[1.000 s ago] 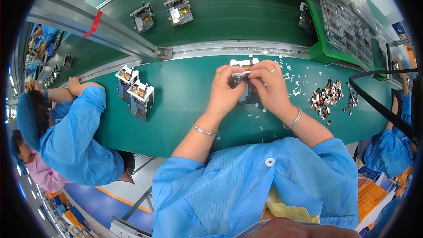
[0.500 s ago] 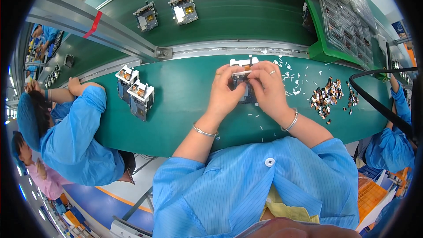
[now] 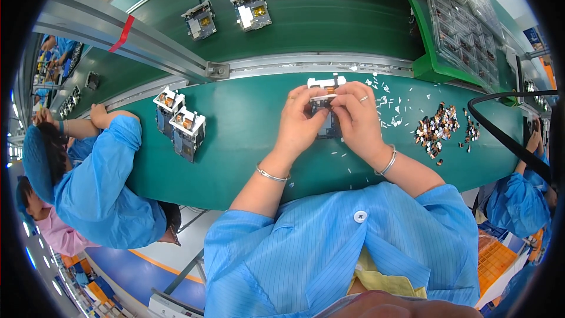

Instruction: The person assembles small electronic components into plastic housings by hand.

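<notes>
An electronic module (image 3: 328,129) with a dark circuit board and a white frame at its far end rests on the green worktop in front of me. My left hand (image 3: 300,119) is closed around its left side, thumb pressed on the middle of the board. From the other side my right hand (image 3: 355,115) grips it, thumb and forefinger drawn together close to the left thumb. Any small part between the fingertips is hidden. Two similar modules with white frames (image 3: 188,122) stand side by side to the left.
White paper-like scraps (image 3: 395,122) lie scattered right of my hands, beside a heap of small orange, black and white parts (image 3: 436,129). A green crate (image 3: 438,73) with clear trays stands far right. Beyond the metal rail, two boards (image 3: 252,10) lie on a green belt. Co-workers sit either side.
The two boards on the belt have shifted slightly right and away. The right-hand co-worker's hands have moved. My hands stay on the module, almost unmoved.
</notes>
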Demonstrator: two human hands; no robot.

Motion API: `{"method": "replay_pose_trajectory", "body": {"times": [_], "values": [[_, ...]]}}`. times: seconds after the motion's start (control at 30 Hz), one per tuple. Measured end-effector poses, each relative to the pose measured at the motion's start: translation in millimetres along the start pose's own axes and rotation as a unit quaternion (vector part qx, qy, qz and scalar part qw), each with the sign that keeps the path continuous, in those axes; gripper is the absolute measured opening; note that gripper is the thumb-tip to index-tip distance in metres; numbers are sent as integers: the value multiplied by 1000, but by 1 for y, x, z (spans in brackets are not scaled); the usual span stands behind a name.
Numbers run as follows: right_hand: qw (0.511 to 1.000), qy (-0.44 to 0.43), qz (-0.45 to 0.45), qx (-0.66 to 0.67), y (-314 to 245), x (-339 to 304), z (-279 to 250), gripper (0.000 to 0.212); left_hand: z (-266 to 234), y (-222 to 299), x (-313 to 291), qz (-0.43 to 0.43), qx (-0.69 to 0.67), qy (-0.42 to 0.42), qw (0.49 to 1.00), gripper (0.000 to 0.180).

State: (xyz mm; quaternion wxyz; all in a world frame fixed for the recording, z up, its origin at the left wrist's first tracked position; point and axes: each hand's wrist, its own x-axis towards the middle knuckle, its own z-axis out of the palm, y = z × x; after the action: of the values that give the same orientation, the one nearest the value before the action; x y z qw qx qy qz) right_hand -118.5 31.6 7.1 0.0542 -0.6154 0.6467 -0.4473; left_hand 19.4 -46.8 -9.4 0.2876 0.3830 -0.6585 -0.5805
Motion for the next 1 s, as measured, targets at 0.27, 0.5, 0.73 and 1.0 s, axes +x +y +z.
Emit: {"method": "replay_pose_trajectory", "body": {"times": [0.27, 0.5, 0.73, 1.0], "values": [[1000, -7, -4, -11, -1, 1, -2, 17, 3, 7, 1, 26, 70, 14, 997, 34], [999, -25, 7, -19, -2, 3, -3, 17, 3, -1, 6, 70, 105, 25, 992, 31], [1000, -21, 22, 4, 1, 3, -2, 17, 2, 7, 3, 32, 70, 15, 997, 31], [1000, -2, 14, 3, 5, -1, 2, 17, 2, 3, 5, 70, 85, 38, 993, 30]]}}
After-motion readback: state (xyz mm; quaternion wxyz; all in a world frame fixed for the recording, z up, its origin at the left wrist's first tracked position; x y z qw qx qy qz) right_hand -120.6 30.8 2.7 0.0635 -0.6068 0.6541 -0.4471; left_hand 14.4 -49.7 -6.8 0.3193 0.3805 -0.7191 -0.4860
